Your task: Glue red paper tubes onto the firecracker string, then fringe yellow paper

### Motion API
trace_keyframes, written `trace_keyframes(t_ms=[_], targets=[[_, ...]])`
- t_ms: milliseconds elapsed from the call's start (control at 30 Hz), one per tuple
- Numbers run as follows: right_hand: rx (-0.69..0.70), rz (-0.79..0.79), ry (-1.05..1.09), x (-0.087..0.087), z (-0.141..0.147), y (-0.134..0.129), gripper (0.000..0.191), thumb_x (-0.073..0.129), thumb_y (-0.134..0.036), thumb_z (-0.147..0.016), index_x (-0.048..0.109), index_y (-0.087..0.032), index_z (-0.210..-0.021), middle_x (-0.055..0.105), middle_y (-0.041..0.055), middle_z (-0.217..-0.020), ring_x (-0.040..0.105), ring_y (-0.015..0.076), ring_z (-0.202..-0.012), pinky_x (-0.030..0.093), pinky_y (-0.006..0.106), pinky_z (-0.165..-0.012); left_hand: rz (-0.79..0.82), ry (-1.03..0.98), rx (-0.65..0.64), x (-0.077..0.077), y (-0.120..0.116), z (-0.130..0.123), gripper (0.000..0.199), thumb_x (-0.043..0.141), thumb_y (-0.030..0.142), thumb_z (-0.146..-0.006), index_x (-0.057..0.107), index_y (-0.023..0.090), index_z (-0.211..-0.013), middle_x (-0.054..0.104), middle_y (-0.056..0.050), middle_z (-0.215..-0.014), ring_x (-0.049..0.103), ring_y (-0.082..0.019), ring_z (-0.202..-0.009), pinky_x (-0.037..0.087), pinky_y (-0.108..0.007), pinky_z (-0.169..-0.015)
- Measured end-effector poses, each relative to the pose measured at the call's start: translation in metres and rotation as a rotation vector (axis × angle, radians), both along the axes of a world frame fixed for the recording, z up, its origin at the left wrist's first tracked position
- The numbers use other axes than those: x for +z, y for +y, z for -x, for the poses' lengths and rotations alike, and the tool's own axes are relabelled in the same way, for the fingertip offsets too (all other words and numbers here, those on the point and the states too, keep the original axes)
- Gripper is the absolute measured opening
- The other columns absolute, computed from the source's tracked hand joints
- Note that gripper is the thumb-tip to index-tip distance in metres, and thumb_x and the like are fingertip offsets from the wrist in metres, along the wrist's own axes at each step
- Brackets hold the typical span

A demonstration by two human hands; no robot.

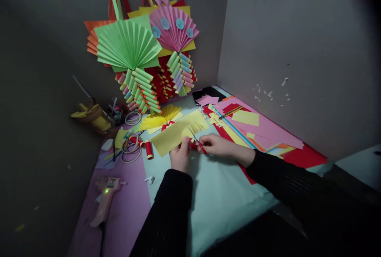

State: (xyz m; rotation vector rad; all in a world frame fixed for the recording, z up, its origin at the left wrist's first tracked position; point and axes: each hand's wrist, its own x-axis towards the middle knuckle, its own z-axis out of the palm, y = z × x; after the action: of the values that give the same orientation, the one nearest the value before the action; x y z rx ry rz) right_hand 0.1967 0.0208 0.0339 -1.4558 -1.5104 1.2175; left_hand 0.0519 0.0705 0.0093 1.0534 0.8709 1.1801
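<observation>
My left hand (180,158) grips the lower edge of a yellow paper sheet (169,135) between thumb and fingers. Narrow slits form a fringe along the sheet's right part. In my right hand (214,145) is a pair of red-handled scissors (203,148), its blades pointing up and left at the fringed edge. Whether the blades are closed on the paper is too small to tell. Behind the sheet lies a yellow folded paper fan (162,117). Left of my left hand stands a red paper roll (149,150) with yellow ends.
A pink glue gun (106,200) with a green light lies at left, near a white earbud (150,179) and coiled cords (131,152). Fan-and-roll hangings, one with a green fan (129,45), hang behind. Coloured sheets (269,130) and a pencil (230,112) cover the right side.
</observation>
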Motion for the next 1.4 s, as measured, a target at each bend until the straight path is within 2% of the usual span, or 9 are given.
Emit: trace_keyframes(t_ms=[267, 600, 1000, 1267, 1400], targets=[[-0.012, -0.014, -0.037, -0.003, -0.001, 0.000, 0.020, 0.059, -0.034, -0.074, 0.049, -0.018, -0.066, 0.049, -0.0015, -0.062, 0.043, 0.0101, -0.056, 0.034, 0.025, -0.053, -0.034, 0.026, -0.037, -0.008, 0.003, 0.002, 0.041, 0.068, 0.050, -0.073, 0.055, 0.014, -0.058, 0.048, 0.003, -0.053, 0.040, -0.008, -0.051, 0.030, -0.023, -0.051], [-0.026, -0.054, -0.061, -0.006, -0.003, 0.001, 0.023, 0.059, -0.038, -0.075, 0.049, -0.019, -0.066, 0.046, -0.0021, -0.061, 0.042, 0.0105, -0.056, 0.032, 0.025, -0.052, 0.010, 0.042, -0.038, 0.002, -0.002, 0.001, 0.040, 0.072, 0.050, -0.067, 0.056, 0.014, -0.058, 0.049, 0.002, -0.052, 0.040, -0.008, -0.049, 0.029, -0.023, -0.049], [-0.014, -0.055, -0.090, -0.005, -0.004, 0.000, 0.023, 0.057, -0.038, -0.077, 0.049, -0.018, -0.067, 0.046, -0.0024, -0.061, 0.040, 0.0100, -0.055, 0.031, 0.025, -0.051, 0.005, 0.064, -0.055, -0.009, 0.002, 0.001, 0.039, 0.069, 0.049, -0.071, 0.058, 0.013, -0.058, 0.050, 0.002, -0.052, 0.041, -0.008, -0.050, 0.031, -0.023, -0.050], [0.001, -0.055, -0.085, -0.003, -0.004, 0.002, 0.022, 0.060, -0.036, -0.074, 0.050, -0.018, -0.067, 0.050, -0.0012, -0.063, 0.045, 0.0113, -0.058, 0.034, 0.026, -0.054, 0.064, 0.077, -0.069, -0.004, 0.000, 0.000, 0.038, 0.074, 0.047, -0.066, 0.060, 0.012, -0.061, 0.053, 0.000, -0.054, 0.043, -0.009, -0.051, 0.032, -0.023, -0.051], [-0.006, -0.046, -0.076, -0.005, -0.005, 0.002, 0.023, 0.059, -0.036, -0.074, 0.047, -0.019, -0.065, 0.048, -0.0024, -0.061, 0.042, 0.0106, -0.056, 0.032, 0.026, -0.052, 0.063, 0.092, -0.066, -0.004, 0.000, 0.001, 0.036, 0.074, 0.046, -0.066, 0.060, 0.012, -0.061, 0.053, 0.001, -0.054, 0.043, -0.009, -0.051, 0.032, -0.023, -0.051]])
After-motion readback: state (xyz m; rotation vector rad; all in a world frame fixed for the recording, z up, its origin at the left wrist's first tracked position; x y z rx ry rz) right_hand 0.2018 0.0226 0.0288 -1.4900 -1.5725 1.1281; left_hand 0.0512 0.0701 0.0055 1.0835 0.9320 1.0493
